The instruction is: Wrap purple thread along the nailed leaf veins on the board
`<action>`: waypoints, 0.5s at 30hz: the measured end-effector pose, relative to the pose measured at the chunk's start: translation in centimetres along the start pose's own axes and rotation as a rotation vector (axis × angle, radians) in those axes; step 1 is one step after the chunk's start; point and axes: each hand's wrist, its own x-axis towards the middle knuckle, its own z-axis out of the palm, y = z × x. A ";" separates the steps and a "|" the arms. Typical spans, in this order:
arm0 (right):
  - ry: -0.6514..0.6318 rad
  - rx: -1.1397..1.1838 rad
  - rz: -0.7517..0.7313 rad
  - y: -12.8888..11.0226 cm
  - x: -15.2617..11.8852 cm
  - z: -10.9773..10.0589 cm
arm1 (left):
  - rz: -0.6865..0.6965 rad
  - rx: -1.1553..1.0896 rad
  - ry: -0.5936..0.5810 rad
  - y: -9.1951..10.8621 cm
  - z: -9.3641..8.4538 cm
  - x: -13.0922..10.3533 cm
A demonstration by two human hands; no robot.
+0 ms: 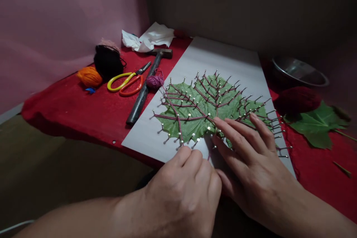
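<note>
A green leaf [184, 109] lies on a white board [231, 52], with several upright nails around its edge and along its veins. Purple thread [178, 126] runs between the nails, and one strand reaches down to my left hand [186, 189]. That hand is closed at the board's near edge, its fingertips pinched on the thread just below a nail. My right hand [251, 156] rests over the lower right of the leaf, fingers spread among the nails. A small ball of purple yarn [155, 80] sits at the board's left edge.
On the red cloth [69, 115] at left are a hammer [142, 98], scissors [126, 81], orange yarn [89, 77] and black yarn [108, 61]. Crumpled white paper [156, 37] lies behind. At right are a metal bowl [301, 72], dark red yarn [298, 99] and another leaf [318, 122].
</note>
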 end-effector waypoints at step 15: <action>0.027 0.019 0.021 -0.1 -1.0 -0.6 | -0.005 -0.061 0.022 -0.1 0.1 -0.6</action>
